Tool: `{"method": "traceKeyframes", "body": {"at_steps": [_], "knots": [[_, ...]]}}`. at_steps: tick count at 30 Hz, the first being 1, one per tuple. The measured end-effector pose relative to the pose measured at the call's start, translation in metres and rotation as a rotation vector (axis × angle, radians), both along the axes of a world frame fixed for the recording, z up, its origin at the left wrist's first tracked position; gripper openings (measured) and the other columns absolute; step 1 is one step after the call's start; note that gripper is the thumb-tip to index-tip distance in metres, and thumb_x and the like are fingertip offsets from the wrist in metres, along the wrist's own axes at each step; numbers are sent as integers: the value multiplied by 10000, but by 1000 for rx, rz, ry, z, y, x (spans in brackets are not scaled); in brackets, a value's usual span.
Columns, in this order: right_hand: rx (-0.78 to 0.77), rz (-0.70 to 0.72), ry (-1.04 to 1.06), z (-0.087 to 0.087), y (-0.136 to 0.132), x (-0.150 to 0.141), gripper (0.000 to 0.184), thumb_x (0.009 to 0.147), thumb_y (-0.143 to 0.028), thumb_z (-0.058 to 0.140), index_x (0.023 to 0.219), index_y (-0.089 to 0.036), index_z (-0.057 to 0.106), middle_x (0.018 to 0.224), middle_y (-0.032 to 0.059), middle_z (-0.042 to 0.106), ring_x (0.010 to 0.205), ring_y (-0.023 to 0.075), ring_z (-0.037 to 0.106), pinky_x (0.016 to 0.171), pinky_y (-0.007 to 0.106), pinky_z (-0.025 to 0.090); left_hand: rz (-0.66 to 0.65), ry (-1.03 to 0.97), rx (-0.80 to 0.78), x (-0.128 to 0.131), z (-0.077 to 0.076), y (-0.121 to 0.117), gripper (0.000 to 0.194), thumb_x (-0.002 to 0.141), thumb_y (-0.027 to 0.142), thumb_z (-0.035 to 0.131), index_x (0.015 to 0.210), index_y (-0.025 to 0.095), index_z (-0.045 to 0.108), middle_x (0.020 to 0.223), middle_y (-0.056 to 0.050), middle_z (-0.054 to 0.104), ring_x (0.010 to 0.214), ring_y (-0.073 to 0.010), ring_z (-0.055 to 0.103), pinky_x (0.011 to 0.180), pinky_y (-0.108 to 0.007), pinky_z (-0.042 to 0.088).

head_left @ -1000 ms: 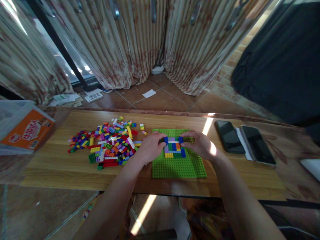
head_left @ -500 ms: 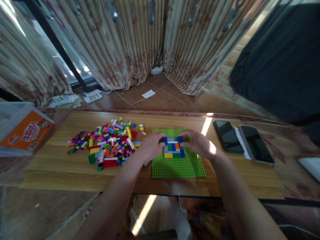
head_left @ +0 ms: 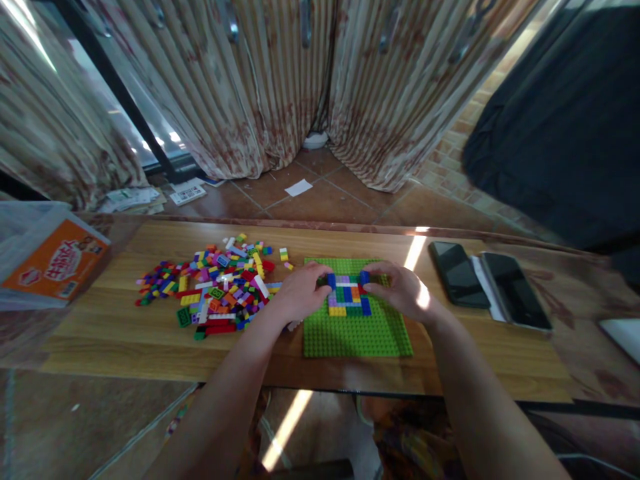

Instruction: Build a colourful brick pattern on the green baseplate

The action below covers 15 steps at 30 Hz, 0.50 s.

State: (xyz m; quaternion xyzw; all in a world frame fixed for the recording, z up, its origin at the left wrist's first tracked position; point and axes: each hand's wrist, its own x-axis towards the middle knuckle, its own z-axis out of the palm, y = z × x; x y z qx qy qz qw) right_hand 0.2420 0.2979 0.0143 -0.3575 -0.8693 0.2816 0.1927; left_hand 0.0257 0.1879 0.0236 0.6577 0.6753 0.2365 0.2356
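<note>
A green baseplate [head_left: 357, 340] lies on the wooden table, bearing a flat patchwork of coloured bricks [head_left: 346, 293]. At its far left corner, my left hand [head_left: 303, 292] has thumb and finger closed around a blue brick [head_left: 331, 280]. Opposite, my right hand [head_left: 397, 288] pinches another blue brick [head_left: 365, 277] at the far right corner, where a bit of red shows just below it. Whether that right brick is pressed down or slightly raised, I cannot tell. A yellow brick and a blue brick [head_left: 367, 307] form part of the near edge.
Left of the baseplate spreads a pile of loose bricks [head_left: 225, 287]. A clear plastic box with an orange label [head_left: 63, 260] stands at the far left. Two dark phones, one [head_left: 457, 273] beside the other [head_left: 517, 290], lie to the right with something white between them.
The blue brick in my right hand has shifted slightly to the right and away from me, and red now shows below it. My left hand stays on its corner.
</note>
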Motion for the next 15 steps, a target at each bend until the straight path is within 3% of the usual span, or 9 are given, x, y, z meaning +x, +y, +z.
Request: {"method": "traceKeyframes", "body": {"at_steps": [6, 15], "knots": [[43, -209, 43, -5, 3, 2, 204, 751, -334, 640, 927, -245, 692, 905, 36, 724, 870, 237, 676, 828, 425, 534, 17, -7, 15, 0, -3, -1, 352, 796, 259, 615, 1138, 173, 609, 1022, -69, 624, 885, -205, 613, 826, -358, 502], [91, -227, -12, -3, 2, -3, 203, 731, -332, 630, 901, -237, 690, 891, 38, 721, 847, 241, 671, 817, 438, 535, 11, 49, 21, 5, 0, -3, 239, 840, 221, 553, 1067, 182, 616, 1022, -61, 621, 897, -204, 611, 840, -360, 494]]}}
